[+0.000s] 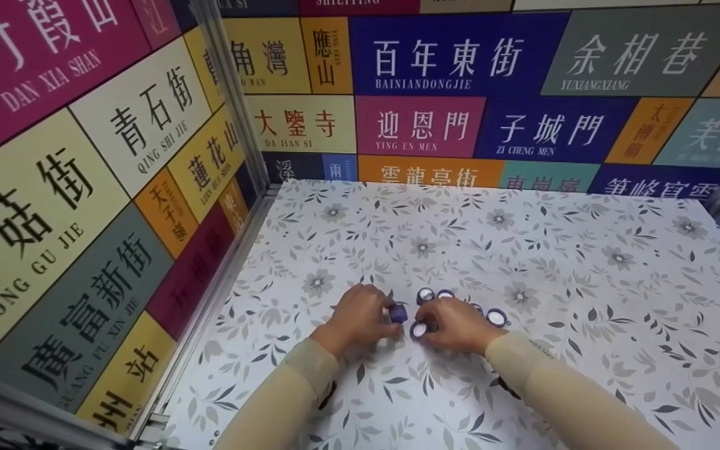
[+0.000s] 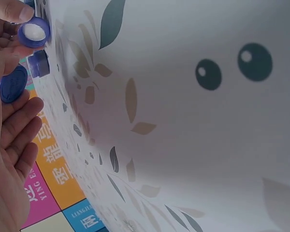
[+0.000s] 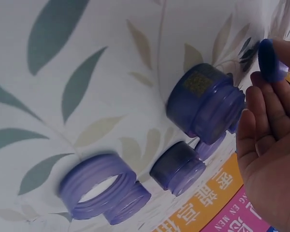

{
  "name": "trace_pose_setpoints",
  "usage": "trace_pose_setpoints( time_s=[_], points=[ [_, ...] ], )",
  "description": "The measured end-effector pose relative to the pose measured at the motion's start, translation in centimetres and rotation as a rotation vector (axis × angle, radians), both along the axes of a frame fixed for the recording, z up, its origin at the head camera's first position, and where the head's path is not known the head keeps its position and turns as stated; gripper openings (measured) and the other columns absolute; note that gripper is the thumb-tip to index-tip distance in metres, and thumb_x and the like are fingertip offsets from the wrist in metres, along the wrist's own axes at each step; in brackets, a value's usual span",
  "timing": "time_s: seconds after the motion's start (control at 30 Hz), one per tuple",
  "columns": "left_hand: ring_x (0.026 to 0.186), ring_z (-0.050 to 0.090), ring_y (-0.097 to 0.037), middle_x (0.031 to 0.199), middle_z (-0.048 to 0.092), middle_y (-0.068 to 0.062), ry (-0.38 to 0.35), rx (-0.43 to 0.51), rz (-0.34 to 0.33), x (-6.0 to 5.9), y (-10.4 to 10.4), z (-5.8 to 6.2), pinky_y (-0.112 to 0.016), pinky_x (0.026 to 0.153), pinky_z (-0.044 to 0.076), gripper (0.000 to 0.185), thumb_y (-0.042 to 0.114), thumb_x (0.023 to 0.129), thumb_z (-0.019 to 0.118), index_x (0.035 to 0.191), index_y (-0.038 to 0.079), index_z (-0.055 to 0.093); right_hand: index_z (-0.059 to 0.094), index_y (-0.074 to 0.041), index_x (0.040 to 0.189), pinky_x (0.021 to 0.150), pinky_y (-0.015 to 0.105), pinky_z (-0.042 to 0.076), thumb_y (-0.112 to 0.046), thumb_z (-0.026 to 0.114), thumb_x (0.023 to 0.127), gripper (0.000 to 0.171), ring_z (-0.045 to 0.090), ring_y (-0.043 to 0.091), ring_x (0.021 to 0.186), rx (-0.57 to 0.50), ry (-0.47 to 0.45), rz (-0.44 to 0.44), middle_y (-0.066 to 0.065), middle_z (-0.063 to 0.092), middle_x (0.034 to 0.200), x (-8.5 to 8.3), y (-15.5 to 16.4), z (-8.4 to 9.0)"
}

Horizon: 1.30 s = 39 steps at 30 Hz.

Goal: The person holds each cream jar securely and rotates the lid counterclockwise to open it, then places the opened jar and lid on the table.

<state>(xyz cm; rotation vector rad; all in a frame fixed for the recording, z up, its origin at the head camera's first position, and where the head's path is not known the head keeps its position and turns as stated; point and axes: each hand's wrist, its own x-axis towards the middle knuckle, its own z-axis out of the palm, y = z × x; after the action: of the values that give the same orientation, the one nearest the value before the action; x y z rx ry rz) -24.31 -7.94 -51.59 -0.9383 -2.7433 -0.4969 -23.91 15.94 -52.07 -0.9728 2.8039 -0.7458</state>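
Note:
My left hand [image 1: 360, 317] holds a blue lid [image 2: 13, 84] between thumb and fingers; its other fingers extend loosely in the left wrist view. Just to the right, my right hand [image 1: 455, 324] pinches a small purple jar [image 1: 419, 329], its open mouth tilted up with white showing inside. From the right wrist view only the blue base [image 3: 268, 60] of that jar shows past the thumb. Lid and jar are close together but apart. Several more small purple jars, including an open one [image 1: 496, 317], stand on the table around and behind the right hand.
A white tabletop [image 1: 360, 231] with a grey leaf and flower print lies under both hands. Beside the nearest jars, one large jar [image 3: 203, 104] bears a printed gold square. Colourful panels [image 1: 419, 125] with lettering rise at the back and left, with a metal frame post [image 1: 238, 106] between.

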Motion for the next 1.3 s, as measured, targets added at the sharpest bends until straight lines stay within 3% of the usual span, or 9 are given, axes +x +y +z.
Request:
trace_pose_setpoints(
  time_s=[0.13,0.33,0.63,0.97,1.3],
  points=[
    [0.068,0.054,-0.017,0.068,0.056,0.009,0.002,0.005,-0.002,0.0,0.0,-0.2,-0.037,0.071,0.045,0.029,0.045,0.076,0.078,0.073,0.018,0.068,0.073,-0.014,0.097,0.071,0.037,0.051,-0.017,0.082,0.071,0.028,0.06,0.014,0.075,0.041,0.045,0.004,-0.005,0.067,0.083,0.1,0.1,0.1],
    [0.073,0.057,-0.017,0.073,0.062,0.007,0.006,-0.007,0.0,0.1,0.1,-0.1,-0.037,0.076,0.046,0.03,0.045,0.077,0.079,0.082,0.016,0.074,0.072,-0.013,0.108,0.075,0.038,0.051,-0.018,0.079,0.066,0.042,0.06,0.017,0.084,0.122,0.084,-0.033,-0.005,0.067,0.09,0.2,-0.1,0.6],
    [0.075,0.06,-0.017,0.075,0.067,0.007,0.055,0.006,0.005,0.3,-0.5,-0.3,-0.035,0.076,0.047,0.03,0.044,0.075,0.079,0.088,0.016,0.078,0.071,-0.012,0.113,0.083,0.042,0.05,-0.032,0.083,0.068,0.05,0.061,0.022,0.094,0.1,0.136,0.053,0.001,0.067,0.102,0.2,-1.4,0.3],
    [0.076,0.058,-0.017,0.075,0.065,0.008,-0.001,-0.008,0.031,0.4,-0.7,-0.3,-0.036,0.077,0.046,0.03,0.045,0.075,0.078,0.088,0.018,0.078,0.074,-0.018,0.097,0.073,0.036,0.049,-0.03,0.08,0.073,0.028,0.056,0.016,0.081,0.108,0.199,0.093,-0.007,0.061,0.088,0.0,-2.1,-0.4],
    [0.083,0.06,-0.017,0.082,0.067,0.007,-0.041,-0.055,0.05,0.4,-0.8,-0.3,-0.035,0.084,0.045,0.037,0.048,0.078,0.077,0.098,0.017,0.079,0.076,-0.016,0.094,0.069,0.037,0.049,-0.027,0.081,0.073,0.025,0.056,0.016,0.077,0.113,0.181,0.091,-0.003,0.061,0.086,0.0,-1.8,-0.1]
  ],
)
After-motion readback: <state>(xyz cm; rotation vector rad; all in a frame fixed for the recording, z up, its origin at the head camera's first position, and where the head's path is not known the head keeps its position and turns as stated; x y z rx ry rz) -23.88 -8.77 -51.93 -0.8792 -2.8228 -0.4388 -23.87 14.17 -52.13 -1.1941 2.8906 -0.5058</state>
